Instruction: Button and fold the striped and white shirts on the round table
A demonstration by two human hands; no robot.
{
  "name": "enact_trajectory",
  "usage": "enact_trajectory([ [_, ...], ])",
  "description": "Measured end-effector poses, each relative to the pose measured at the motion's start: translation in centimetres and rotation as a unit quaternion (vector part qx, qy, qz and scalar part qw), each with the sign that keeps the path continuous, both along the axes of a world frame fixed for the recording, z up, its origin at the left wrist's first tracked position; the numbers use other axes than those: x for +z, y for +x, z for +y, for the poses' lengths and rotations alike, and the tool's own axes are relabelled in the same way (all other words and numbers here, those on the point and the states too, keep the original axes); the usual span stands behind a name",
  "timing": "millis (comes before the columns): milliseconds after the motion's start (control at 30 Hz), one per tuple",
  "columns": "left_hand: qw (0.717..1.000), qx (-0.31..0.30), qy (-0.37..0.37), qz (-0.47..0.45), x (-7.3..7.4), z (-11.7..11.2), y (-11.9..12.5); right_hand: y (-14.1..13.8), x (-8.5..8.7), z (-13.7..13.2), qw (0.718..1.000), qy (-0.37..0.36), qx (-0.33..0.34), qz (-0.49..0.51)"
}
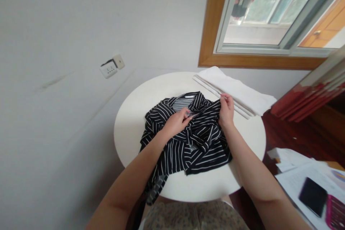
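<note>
A black shirt with white stripes (172, 154) lies crumpled on a round white table (129, 122). Its collar points away from me, and one sleeve or hem hangs over the near left edge. My left hand (176, 124) pinches the fabric at the front opening, just below the collar. At the shirt's right shoulder, my right hand (226, 109) has its fingers closed on the cloth. The fabric between the two hands is slightly raised.
Folded white cloth (234, 90) lies at the table's back right. Papers (293, 172), a dark phone (313, 196) and a pink calculator-like device (335, 214) sit at lower right. A wall socket (108, 69), window and red-white curtain (309, 97) surround the table.
</note>
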State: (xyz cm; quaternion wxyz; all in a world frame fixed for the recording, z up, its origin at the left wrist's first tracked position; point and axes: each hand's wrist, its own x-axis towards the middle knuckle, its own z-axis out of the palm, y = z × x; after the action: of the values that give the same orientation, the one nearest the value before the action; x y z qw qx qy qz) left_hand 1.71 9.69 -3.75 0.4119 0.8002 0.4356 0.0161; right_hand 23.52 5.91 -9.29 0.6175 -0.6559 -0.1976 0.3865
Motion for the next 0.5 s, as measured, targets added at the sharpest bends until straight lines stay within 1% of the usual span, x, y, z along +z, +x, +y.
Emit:
enact_trajectory([
  [67, 0.995, -0.004, -0.092, -0.036, -0.6, 0.2, -0.7, 0.5, -0.1, 0.1, 0.999, 0.008, -0.048, 0.0],
  [100, 0.99, -0.01, -0.127, -0.057, -0.7, 0.4, -1.1, 0.7, -0.2, 0.1, 0.998, 0.007, -0.061, 0.006],
  [167, 0.982, -0.01, -0.163, -0.094, -0.6, 0.7, -1.6, 1.3, -0.3, 0.1, 0.996, -0.004, -0.086, 0.017],
  [267, 0.982, -0.014, -0.14, -0.125, -0.1, 0.8, -1.7, 2.0, -0.5, 0.1, 0.994, -0.027, -0.106, 0.031],
  [367, 0.983, -0.069, -0.101, -0.134, 0.2, 0.6, -1.3, 2.3, -0.4, 0.2, 0.992, -0.028, -0.108, 0.054],
  [433, 0.982, -0.103, -0.081, -0.136, 0.1, 0.4, -1.2, 2.4, -0.2, 0.2, 0.991, -0.025, -0.107, 0.073],
  [500, 0.981, -0.121, -0.068, -0.133, -0.3, 0.4, -1.3, 2.6, 0.1, 0.2, 0.991, -0.025, -0.106, 0.084],
])
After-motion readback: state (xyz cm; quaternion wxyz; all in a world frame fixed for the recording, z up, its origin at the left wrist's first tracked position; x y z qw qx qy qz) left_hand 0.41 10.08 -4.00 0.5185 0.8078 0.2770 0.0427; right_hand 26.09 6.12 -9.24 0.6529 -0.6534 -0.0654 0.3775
